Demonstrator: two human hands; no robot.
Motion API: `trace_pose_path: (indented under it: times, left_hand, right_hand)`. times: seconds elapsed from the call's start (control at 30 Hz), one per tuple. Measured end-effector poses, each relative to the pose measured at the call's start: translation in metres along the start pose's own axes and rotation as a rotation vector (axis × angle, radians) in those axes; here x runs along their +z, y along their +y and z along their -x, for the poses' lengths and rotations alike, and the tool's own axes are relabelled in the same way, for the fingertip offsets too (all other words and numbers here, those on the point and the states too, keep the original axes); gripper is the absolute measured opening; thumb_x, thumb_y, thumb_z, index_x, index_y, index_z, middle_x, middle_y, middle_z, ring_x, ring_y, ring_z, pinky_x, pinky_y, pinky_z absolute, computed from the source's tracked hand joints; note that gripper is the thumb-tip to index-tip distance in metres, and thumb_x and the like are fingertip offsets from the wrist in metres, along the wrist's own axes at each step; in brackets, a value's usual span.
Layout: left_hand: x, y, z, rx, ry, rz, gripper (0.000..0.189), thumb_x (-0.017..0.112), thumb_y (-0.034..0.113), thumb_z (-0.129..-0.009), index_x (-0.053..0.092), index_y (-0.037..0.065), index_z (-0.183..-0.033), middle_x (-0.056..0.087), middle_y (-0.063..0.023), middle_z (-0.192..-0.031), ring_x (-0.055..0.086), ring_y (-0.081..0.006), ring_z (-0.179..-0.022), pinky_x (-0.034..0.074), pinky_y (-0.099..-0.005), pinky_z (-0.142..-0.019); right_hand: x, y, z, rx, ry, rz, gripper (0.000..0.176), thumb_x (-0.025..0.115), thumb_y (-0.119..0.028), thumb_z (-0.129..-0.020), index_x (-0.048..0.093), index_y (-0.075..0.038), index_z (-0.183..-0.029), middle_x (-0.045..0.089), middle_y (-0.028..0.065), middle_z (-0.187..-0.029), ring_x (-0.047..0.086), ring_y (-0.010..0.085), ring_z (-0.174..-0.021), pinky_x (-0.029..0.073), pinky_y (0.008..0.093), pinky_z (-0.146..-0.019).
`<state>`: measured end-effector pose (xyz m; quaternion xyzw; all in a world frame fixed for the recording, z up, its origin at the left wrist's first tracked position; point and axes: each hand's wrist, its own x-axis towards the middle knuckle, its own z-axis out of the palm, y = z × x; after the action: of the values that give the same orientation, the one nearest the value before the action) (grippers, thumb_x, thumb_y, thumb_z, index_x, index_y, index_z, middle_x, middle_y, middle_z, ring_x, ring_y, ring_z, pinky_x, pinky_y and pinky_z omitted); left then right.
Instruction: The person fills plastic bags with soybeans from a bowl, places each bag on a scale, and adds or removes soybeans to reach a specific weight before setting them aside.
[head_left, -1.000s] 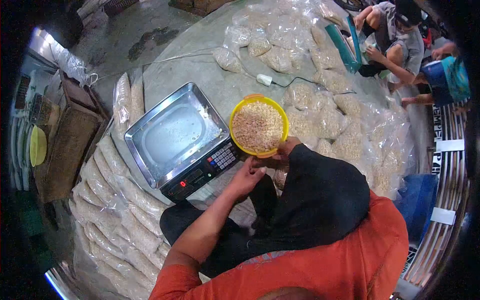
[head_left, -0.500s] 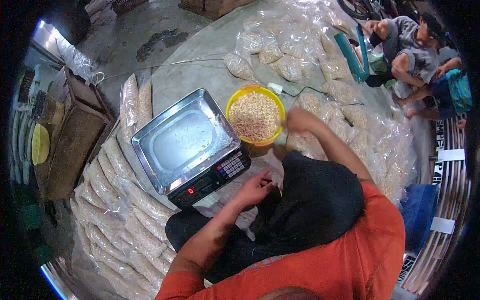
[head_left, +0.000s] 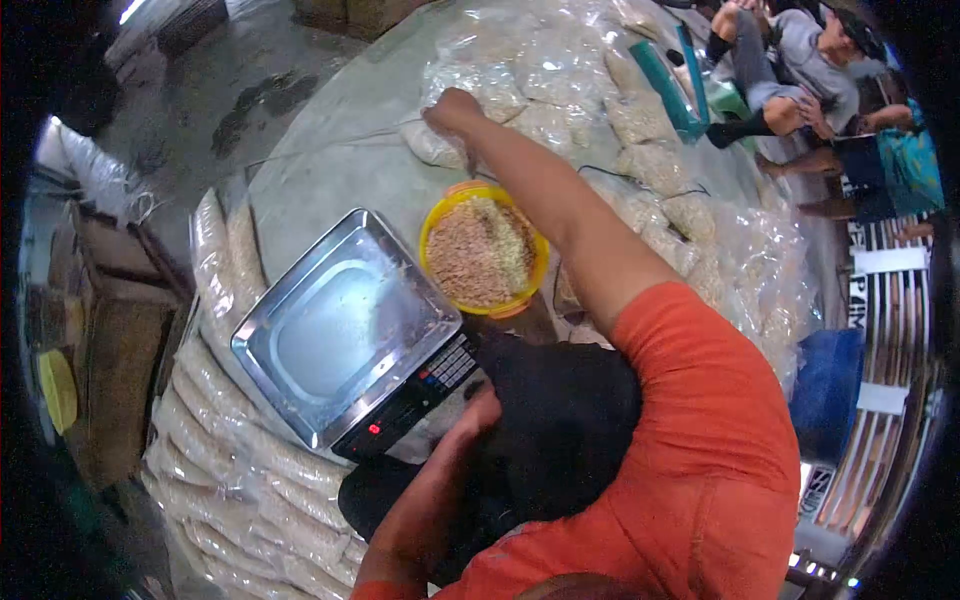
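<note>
My right hand (head_left: 452, 108) is stretched out at the far side, its fingers curled at the upper edge of a clear plastic bag (head_left: 432, 147) of pale pieces. The bag lies on the floor sheet. Beneath that forearm stands a yellow basin (head_left: 428, 268) with orange handles, filled with pale, chopped-looking pieces. My left hand (head_left: 483, 410) rests by my dark-trousered knee, close to the scale's keypad; its fingers are hidden. Beside the basin, a digital scale (head_left: 345, 320) has a bare steel tray and a red zero on its display.
Long filled plastic bags (head_left: 270, 490) lie stacked at the left, and more filled bags (head_left: 640, 150) spread over the right. A wooden box (head_left: 125, 370) stands far left. Two people sit at the upper right near a green tray (head_left: 665, 90). A cable runs across the sheet.
My right hand has moved from beside the basin, up and left to the bag. My left hand has drawn back against my knee. The view has shifted, so the scale and basin appear further left and lower.
</note>
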<state>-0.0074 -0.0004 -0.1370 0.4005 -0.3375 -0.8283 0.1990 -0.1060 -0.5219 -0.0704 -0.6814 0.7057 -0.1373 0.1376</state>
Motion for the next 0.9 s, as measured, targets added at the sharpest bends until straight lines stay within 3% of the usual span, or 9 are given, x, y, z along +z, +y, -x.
trace_pose_path:
  times: [0.1, 0.2, 0.23, 0.33, 0.47, 0.6, 0.8, 0.87, 0.9]
  left_hand:
    - [0.006, 0.014, 0.0, 0.005, -0.049, -0.046, 0.057, 0.063, 0.006, -0.089, 0.054, 0.004, -0.145, 0.07, -0.0092, -0.127, 0.066, -0.0196, -0.11, 0.051, -0.0364, -0.095]
    - [0.009, 0.021, 0.004, 0.003, -0.074, -0.078, 0.056, 0.063, 0.006, -0.089, 0.055, 0.004, -0.144, 0.07, -0.0093, -0.126, 0.065, -0.0195, -0.11, 0.051, -0.0362, -0.095]
    - [0.01, 0.022, 0.005, 0.006, -0.08, -0.088, 0.055, 0.063, 0.006, -0.089, 0.055, 0.004, -0.144, 0.07, -0.0093, -0.126, 0.065, -0.0195, -0.11, 0.051, -0.0362, -0.095]
    - [0.012, 0.028, 0.011, 0.018, -0.09, -0.122, 0.054, 0.062, 0.005, -0.09, 0.055, 0.004, -0.144, 0.07, -0.0094, -0.125, 0.065, -0.0194, -0.109, 0.051, -0.036, -0.095]
    - [0.016, 0.041, 0.023, 0.054, -0.089, -0.184, 0.053, 0.062, 0.005, -0.09, 0.056, 0.003, -0.143, 0.07, -0.0096, -0.124, 0.065, -0.0193, -0.109, 0.051, -0.0358, -0.095]
    - [0.025, 0.061, 0.031, 0.102, -0.076, -0.268, 0.051, 0.062, 0.005, -0.091, 0.057, 0.003, -0.142, 0.07, -0.0097, -0.123, 0.065, -0.0192, -0.108, 0.051, -0.0356, -0.095]
    - [0.048, 0.077, 0.047, 0.188, 0.018, -0.419, 0.04, 0.069, 0.009, -0.095, 0.062, 0.0, -0.134, 0.071, -0.0122, -0.119, 0.067, -0.0192, -0.102, 0.053, -0.0326, -0.09]
    - [0.056, 0.094, 0.062, 0.176, 0.045, -0.414, 0.038, 0.072, 0.012, -0.097, 0.063, 0.0, -0.132, 0.071, -0.0132, -0.118, 0.068, -0.0198, -0.1, 0.053, -0.0317, -0.088]
    - [0.06, 0.104, 0.072, 0.399, 0.2, -0.585, 0.04, 0.074, 0.014, -0.096, 0.063, 0.001, -0.132, 0.071, -0.0147, -0.118, 0.069, -0.022, -0.099, 0.054, -0.0314, -0.085]
  right_hand:
    - [-0.015, -0.01, 0.01, 0.093, 0.024, -0.096, 0.033, 0.068, -0.024, -0.084, 0.079, -0.001, -0.106, 0.076, 0.0249, -0.112, 0.074, 0.0413, -0.106, 0.057, 0.0489, -0.095]
    - [-0.012, 0.003, -0.008, 0.11, 0.077, -0.188, 0.026, 0.068, -0.025, -0.087, 0.082, -0.009, -0.102, 0.077, 0.0213, -0.106, 0.074, 0.041, -0.101, 0.058, 0.0486, -0.092]
    - [-0.015, 0.001, -0.002, 0.063, 0.222, -0.187, 0.025, 0.067, -0.031, -0.091, 0.082, -0.012, -0.098, 0.077, 0.0204, -0.103, 0.074, 0.0404, -0.099, 0.058, 0.0472, -0.091]
    - [-0.036, -0.007, 0.008, -0.123, 0.351, -0.287, 0.03, 0.066, -0.035, -0.095, 0.081, -0.009, -0.095, 0.076, 0.0214, -0.098, 0.073, 0.0415, -0.096, 0.057, 0.0491, -0.087]
    - [-0.081, -0.018, 0.028, -0.119, 0.442, -0.288, 0.031, 0.065, -0.035, -0.097, 0.079, -0.008, -0.094, 0.074, 0.0215, -0.093, 0.072, 0.0421, -0.09, 0.056, 0.0502, -0.082]
    - [-0.141, -0.015, 0.062, -0.293, 0.613, -0.346, 0.031, 0.063, -0.032, -0.099, 0.074, -0.004, -0.09, 0.072, 0.023, -0.096, 0.07, 0.0453, -0.09, 0.054, 0.0553, -0.081]
    - [-0.227, -0.021, 0.149, -0.641, 0.669, -0.424, 0.028, 0.067, -0.032, -0.099, 0.072, -0.005, -0.095, 0.071, 0.0185, -0.095, 0.069, 0.042, -0.089, 0.055, 0.0506, -0.078]
    - [-0.248, -0.017, 0.185, -0.829, 0.612, -0.265, 0.022, 0.071, -0.027, -0.099, 0.073, -0.005, -0.1, 0.071, 0.0143, -0.094, 0.071, 0.0341, -0.084, 0.055, 0.0421, -0.075]
    - [-0.257, -0.014, 0.205, -0.831, 0.616, -0.272, 0.022, 0.071, -0.027, -0.099, 0.073, -0.005, -0.1, 0.071, 0.0143, -0.094, 0.071, 0.0341, -0.084, 0.055, 0.0421, -0.075]
